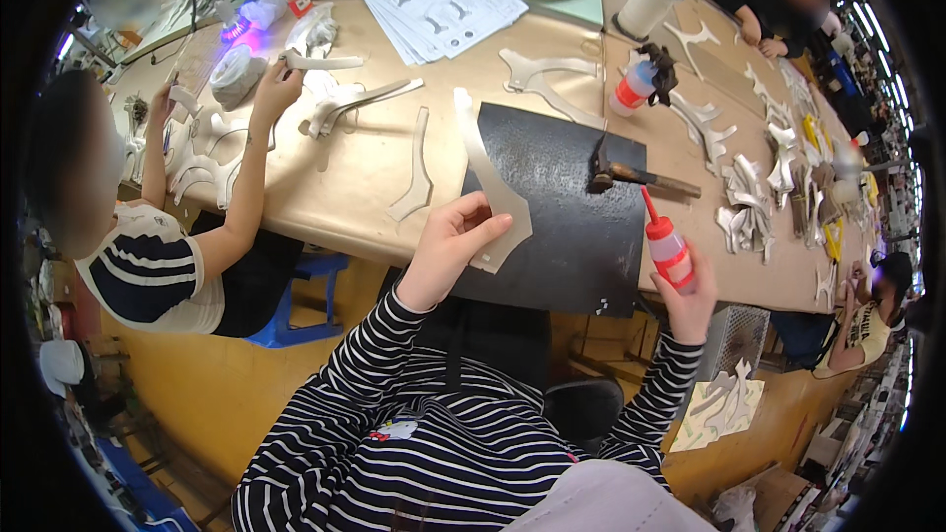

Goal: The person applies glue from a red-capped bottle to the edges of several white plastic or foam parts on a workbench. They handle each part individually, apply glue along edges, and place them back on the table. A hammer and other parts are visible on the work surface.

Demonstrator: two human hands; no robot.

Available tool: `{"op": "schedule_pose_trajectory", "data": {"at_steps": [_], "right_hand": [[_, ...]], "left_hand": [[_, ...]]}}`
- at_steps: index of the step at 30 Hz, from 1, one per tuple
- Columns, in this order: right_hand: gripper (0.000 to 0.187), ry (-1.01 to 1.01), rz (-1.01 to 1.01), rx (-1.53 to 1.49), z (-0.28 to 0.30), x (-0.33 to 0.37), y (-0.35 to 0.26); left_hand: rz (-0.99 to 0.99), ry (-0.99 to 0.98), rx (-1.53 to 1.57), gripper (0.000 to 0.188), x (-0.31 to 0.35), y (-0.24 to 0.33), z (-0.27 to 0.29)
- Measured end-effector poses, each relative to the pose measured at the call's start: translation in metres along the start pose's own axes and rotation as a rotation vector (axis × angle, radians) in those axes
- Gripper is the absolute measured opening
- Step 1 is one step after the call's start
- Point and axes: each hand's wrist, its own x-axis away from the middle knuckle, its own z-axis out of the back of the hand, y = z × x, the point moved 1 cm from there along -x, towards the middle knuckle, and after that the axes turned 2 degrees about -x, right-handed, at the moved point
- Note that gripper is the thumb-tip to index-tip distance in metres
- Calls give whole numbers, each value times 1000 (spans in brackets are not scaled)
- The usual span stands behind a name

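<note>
My left hand [448, 241] pinches the lower end of a long pale cut-out piece [485, 172], which stands tilted up over a dark mat [567, 207] on the workbench. My right hand [687, 294] grips a small glue bottle [666, 241] with a red pointed nozzle, held upright at the mat's right edge. A hammer [631, 174] lies across the mat's upper right corner. Both my sleeves are black-and-white striped.
A person on the left handles pale cut-outs [320, 62] at the tan bench [325, 177]. Another curved cut-out [419, 177] lies left of the mat. A second glue bottle [633, 89], a paper stack [439, 5] and piles of shaped pieces [749, 207] lie farther off.
</note>
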Motion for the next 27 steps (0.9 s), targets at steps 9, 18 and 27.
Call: {"op": "schedule_pose_trajectory", "data": {"at_steps": [9, 18, 27], "right_hand": [[74, 527, -64, -779, 11, 12, -28], [96, 681, -4, -1249, -2, 4, -35], [78, 275, 261, -1735, -41, -27, -85]], "left_hand": [[-215, -20, -335, 15, -26, -15, -4], [-37, 18, -173, 27, -24, -33, 15], [34, -5, -52, 28, -13, -13, -11]]}}
